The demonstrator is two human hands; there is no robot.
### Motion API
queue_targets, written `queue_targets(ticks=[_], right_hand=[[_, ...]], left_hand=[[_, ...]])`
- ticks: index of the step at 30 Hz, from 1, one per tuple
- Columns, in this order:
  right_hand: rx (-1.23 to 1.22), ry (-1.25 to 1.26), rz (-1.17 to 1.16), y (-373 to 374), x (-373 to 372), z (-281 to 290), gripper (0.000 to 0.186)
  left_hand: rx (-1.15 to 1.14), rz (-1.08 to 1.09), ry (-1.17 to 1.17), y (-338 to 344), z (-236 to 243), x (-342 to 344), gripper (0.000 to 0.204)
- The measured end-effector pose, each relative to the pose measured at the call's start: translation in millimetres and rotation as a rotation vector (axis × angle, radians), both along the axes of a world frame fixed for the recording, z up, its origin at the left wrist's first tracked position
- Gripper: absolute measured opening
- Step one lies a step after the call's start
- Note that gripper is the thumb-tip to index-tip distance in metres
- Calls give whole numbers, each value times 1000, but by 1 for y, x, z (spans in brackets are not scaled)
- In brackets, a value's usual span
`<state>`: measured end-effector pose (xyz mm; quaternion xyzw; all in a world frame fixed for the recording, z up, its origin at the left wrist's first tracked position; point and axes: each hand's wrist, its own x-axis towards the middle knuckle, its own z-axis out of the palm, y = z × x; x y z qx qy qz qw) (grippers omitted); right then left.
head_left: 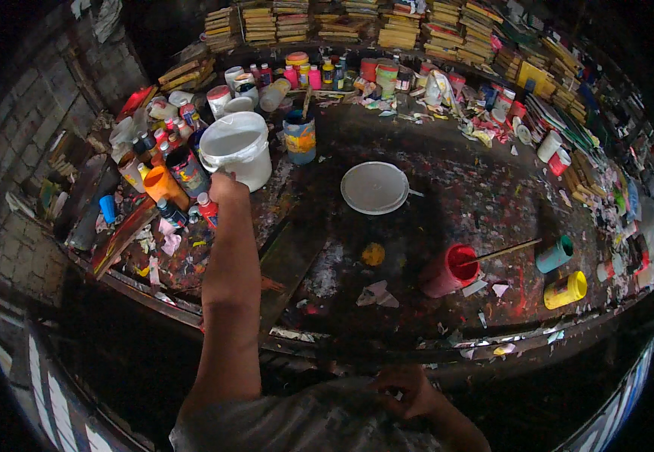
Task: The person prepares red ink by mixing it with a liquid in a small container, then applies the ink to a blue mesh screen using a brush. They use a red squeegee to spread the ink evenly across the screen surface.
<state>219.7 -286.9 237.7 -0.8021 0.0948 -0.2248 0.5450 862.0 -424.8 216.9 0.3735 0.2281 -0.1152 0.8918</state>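
My left arm stretches over the table to a white bucket (255, 162) standing without its lid. The fingers of my left hand (229, 188) are closed at the bucket's near rim, by its handle. Left of that hand stand a dark paint-smeared can (187, 172) and a small red bottle (207, 209). My right hand (408, 392) stays low, close to my body, with curled fingers; it is in shadow, and what it may hold I cannot make out. A round white lid (374, 188) lies flat on the table, right of the bucket.
A blue-and-orange can (300, 137) holds a stick. At the right are a red paint pot (451, 271) with a stick, a teal cup (554, 255) and a tipped yellow container (566, 291). Bottles crowd the left; stacked wooden frames (293, 22) line the back.
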Motion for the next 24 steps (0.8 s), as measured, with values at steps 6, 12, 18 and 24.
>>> queue_targets(ticks=[6, 12, 18, 24], right_hand=[[-6, 9, 0, 7, -4, 0, 25], [60, 37, -79, 15, -8, 4, 19], [145, 132, -124, 5, -11, -13, 16], [771, 134, -302, -30, 74, -37, 45]], left_hand=[[132, -112, -227, -16, 46, 37, 34], [350, -462, -545, -33, 101, 72, 26], [688, -609, -712, -16, 173, 30, 27], [579, -878, -966, 45, 257, -73, 24]])
